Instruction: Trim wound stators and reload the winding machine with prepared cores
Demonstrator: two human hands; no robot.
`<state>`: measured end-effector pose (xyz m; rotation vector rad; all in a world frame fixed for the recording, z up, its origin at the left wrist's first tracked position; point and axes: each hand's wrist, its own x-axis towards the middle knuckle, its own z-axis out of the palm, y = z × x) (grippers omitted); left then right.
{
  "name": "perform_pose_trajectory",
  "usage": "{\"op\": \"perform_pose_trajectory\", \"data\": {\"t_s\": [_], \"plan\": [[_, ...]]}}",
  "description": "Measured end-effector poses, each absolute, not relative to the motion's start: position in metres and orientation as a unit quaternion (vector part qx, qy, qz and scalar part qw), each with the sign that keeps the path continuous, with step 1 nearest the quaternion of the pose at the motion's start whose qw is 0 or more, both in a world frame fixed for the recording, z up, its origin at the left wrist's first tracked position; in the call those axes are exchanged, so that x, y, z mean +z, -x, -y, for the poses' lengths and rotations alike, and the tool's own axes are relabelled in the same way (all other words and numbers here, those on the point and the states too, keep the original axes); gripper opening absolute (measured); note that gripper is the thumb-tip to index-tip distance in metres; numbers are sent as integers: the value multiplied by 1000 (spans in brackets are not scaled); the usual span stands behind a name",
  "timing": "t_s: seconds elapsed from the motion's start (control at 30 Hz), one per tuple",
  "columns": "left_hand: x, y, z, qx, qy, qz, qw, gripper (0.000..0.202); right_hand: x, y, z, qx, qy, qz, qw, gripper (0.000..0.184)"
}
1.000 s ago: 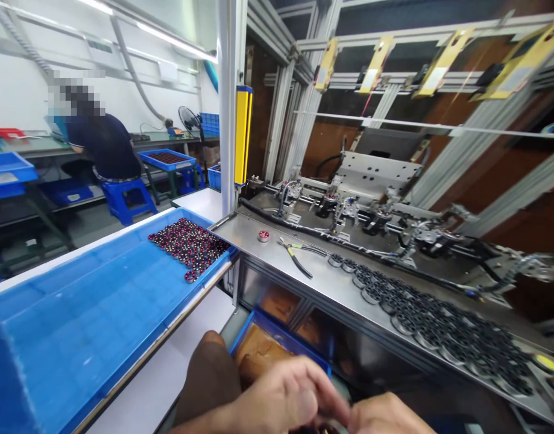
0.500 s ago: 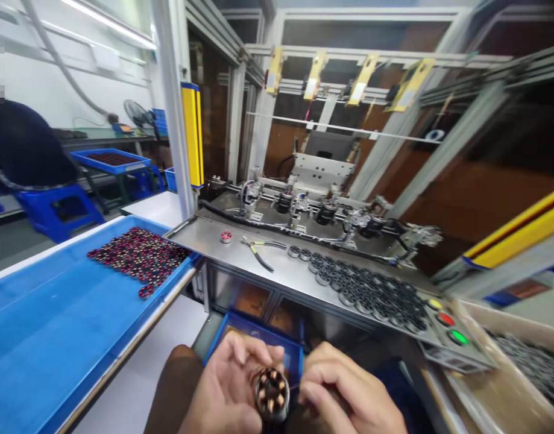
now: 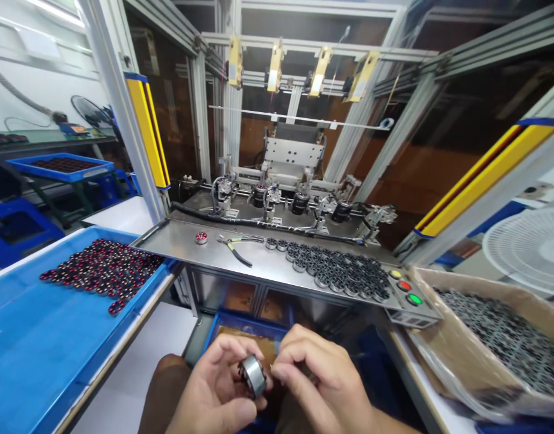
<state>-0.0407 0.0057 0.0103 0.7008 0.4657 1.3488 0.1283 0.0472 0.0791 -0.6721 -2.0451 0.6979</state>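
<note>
- Ring part (image 3: pixel 254 376), one, metal-banded, dark inner pieces: tilted, below table level, clamped between the thumb and fingers of the left hand (image 3: pixel 216 386). Risk: the smooth band could slip if that grip loosens mid-turn.
- Right hand (image 3: pixel 326 380), one: thumb and forefinger tips together, just beside the ring part; anything thin pinched there is too small to tell. Risk: a hasty jab or tug could knock the ring part or bend its inner pieces.
- Blue bin (image 3: pixel 247 322), one, low beyond the hands: a dropped ring part could land in it and be marked.
- Table (image 3: pixel 177 246), one, metal: bears pliers (image 3: pixel 237 251), handles spread, and one red-topped part (image 3: pixel 201 238). Risk: a sweeping forearm could shove either along.
- Dark rings (image 3: pixel 337 268), many, crowded, the outer ones near the front edge: a nudge could tip some off.
- Green button (image 3: pixel 413 299), one, beside red and yellow: a stray elbow could press it.
- Blue tray (image 3: pixel 28 337), one, at left: a bump could scatter its loose parts.
</note>
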Motion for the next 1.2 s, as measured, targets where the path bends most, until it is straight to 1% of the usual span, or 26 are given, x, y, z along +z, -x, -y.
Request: {"op": "perform_pose_trajectory", "data": {"t_s": [0.07, 0.17, 0.23, 0.37, 0.47, 0.5, 0.53, 0.6, 0.67, 0.73, 0.87, 0.97, 1.03, 1.13, 1.2], "plan": [[12, 39, -5, 640, -307, -222, 669, 41, 79, -127, -47, 281, 273, 812, 434, 17], [13, 39, -4, 655, -312, -253, 640, 47, 78, -126, -48, 279, 254, 810, 448, 16], [14, 39, -4, 646, -328, -265, 636, 43, 78, -126, -49, 276, 242, 813, 452, 15], [13, 39, -4, 611, -343, -255, 666, 37, 81, -127, -49, 271, 226, 818, 454, 15], [8, 40, -7, 640, -348, -271, 629, 33, 79, -128, -42, 280, 266, 793, 471, 15], [5, 42, -8, 651, -354, -277, 612, 32, 75, -127, -39, 306, 295, 771, 474, 16], [3, 43, -9, 657, -361, -281, 600, 32, 70, -125, -36, 359, 326, 740, 467, 18], [-1, 46, -12, 656, -375, -280, 593, 33, 54, -119, -30, 517, 370, 647, 421, 30], [-4, 48, -15, 651, -381, -274, 596, 34, 35, -110, -27, 665, 365, 536, 371, 44], [-4, 49, -16, 648, -378, -266, 605, 35, 17, -99, -26, 738, 331, 464, 363, 53], [-2, 49, -15, 646, -355, -261, 623, 35, -1, -86, -27, 765, 291, 421, 392, 54], [-1, 51, -15, 646, -355, -268, 621, 35, 1, -90, -27, 778, 284, 406, 387, 49], [-4, 53, -16, 644, -369, -271, 613, 35, 4, -95, -27, 808, 249, 364, 391, 47], [-9, 54, -19, 639, -422, -245, 595, 35, 9, -98, -26, 859, 180, 310, 365, 54], [-12, 54, -20, 625, -462, -217, 590, 32, 11, -98, -26, 868, 149, 324, 345, 52]]}}
